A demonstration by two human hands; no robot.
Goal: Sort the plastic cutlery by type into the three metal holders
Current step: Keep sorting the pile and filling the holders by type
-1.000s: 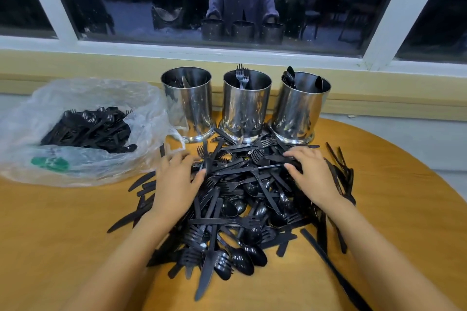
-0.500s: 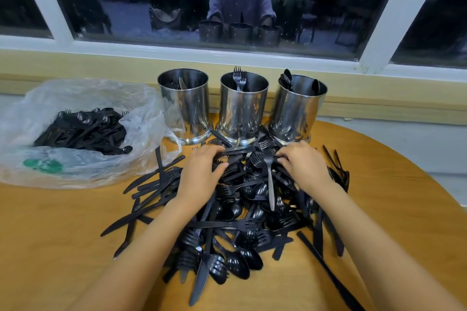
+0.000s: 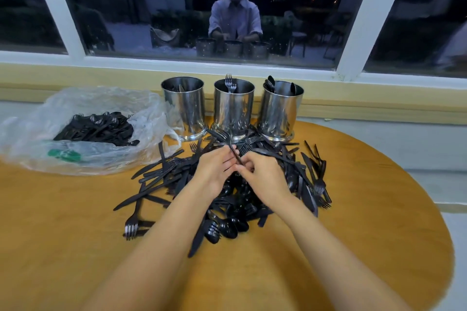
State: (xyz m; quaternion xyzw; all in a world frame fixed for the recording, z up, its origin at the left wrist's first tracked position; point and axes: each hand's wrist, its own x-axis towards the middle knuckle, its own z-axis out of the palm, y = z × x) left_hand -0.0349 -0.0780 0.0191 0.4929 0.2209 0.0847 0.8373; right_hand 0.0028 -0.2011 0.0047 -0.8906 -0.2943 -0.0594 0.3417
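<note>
Reading across, the job looked barely begun: the bag (image 3: 141, 111) held cutlery, the left holder (image 3: 183, 108), middle holder (image 3: 233, 108) and right holder (image 3: 280, 111) had only a few pieces, and the left hand (image 3: 214, 169) and right hand (image 3: 262, 175) both pinched one fork (image 3: 231, 148) over the big pile (image 3: 235, 212).

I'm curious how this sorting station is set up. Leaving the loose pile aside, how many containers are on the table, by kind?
Shiny cylindrical metal holders: 3
Clear plastic bag with black cutlery inside: 1
Total: 4
</note>
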